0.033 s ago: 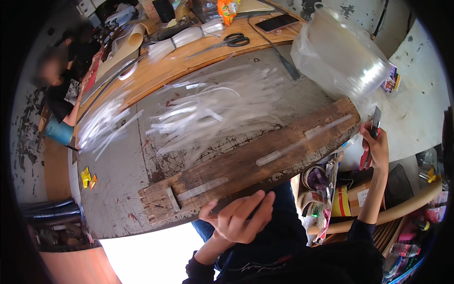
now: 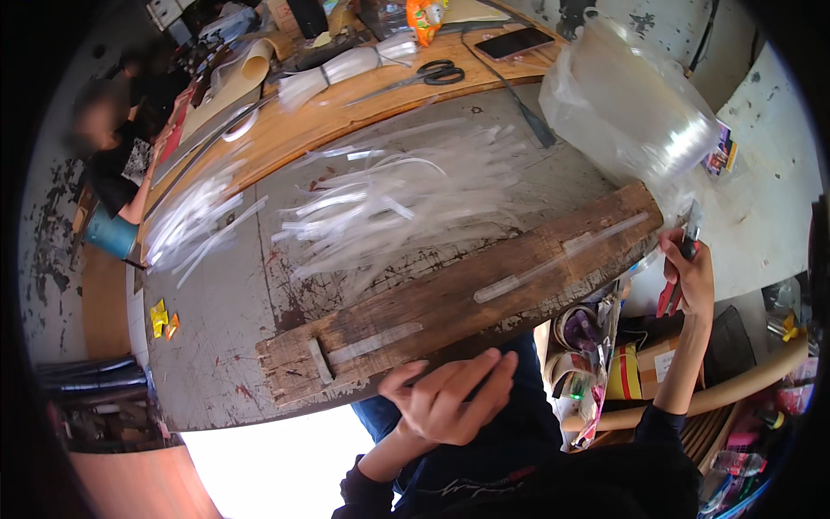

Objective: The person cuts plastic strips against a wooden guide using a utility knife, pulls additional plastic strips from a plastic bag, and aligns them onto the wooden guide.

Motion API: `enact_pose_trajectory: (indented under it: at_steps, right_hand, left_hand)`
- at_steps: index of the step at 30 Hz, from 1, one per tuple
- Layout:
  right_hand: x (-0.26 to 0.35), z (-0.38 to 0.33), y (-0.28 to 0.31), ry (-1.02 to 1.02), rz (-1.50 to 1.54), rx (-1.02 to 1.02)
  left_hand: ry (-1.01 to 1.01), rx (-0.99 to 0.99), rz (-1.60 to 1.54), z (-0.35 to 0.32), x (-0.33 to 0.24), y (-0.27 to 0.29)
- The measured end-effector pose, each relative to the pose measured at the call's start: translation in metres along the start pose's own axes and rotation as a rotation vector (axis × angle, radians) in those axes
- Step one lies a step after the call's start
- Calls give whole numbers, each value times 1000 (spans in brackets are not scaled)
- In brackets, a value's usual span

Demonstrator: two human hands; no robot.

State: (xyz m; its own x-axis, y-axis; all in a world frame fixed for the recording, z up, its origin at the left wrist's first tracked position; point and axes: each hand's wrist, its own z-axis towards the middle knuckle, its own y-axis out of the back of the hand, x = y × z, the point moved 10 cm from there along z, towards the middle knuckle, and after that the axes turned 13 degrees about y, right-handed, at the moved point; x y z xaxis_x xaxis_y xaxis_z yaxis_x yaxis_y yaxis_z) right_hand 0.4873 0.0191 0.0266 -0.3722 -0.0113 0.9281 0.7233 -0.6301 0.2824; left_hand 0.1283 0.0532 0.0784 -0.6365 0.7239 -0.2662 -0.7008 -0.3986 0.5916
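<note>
My right hand (image 2: 690, 275) is closed around a red and black utility knife (image 2: 689, 246), its blade pointing up beyond the right end of a worn wooden board (image 2: 450, 294). Just off the board's near edge, my left hand (image 2: 454, 400) hovers with fingers loosely bent and apart; nothing shows in it. A narrow clear plastic strip (image 2: 562, 258) lies along the board's right half, and a shorter, wider one (image 2: 376, 342) on its left. Near the left end a small bar (image 2: 321, 360) sits crosswise. Behind the board spreads a loose heap of clear plastic strips (image 2: 406, 208).
More strips (image 2: 194, 221) lie at the left. Scissors (image 2: 424, 78), a phone (image 2: 514, 43) and a tied strip bundle (image 2: 346, 69) rest on the wooden tabletop behind. A large clear plastic roll (image 2: 631, 104) stands at back right. Another person (image 2: 121, 173) sits at far left.
The view has shifted slightly, so the table sits a little further right. My left hand has moved slightly right; the knife remains in my right hand.
</note>
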Motion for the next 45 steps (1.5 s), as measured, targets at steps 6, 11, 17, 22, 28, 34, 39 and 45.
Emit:
enact_pose_trajectory:
  at_steps: [6,11,17,22,28,34,39,45]
  right_hand:
    - [43,-4,-73,-69,517,130]
    - [62,-2,-96,-42,617,209]
    - [77,-16,-117,-100,-9,511]
    - [141,-14,-163,381,-380,500]
    - [135,-34,-220,590,-316,1026]
    - [119,-21,-222,386,-299,998]
    - [110,-17,-221,313,-310,930]
    - [105,-16,-221,272,-349,910]
  left_hand:
    - [158,399,-557,35,-25,-57]
    - [332,447,-872,45,-18,-70]
    - [319,379,-599,45,18,-49]
    - [373,358,-364,45,24,-48]
    - [380,257,-173,38,38,-33]
    - [417,161,129,25,50,-19]
    - [374,177,190,18,47,-24]
    - [379,164,206,18,46,-23]
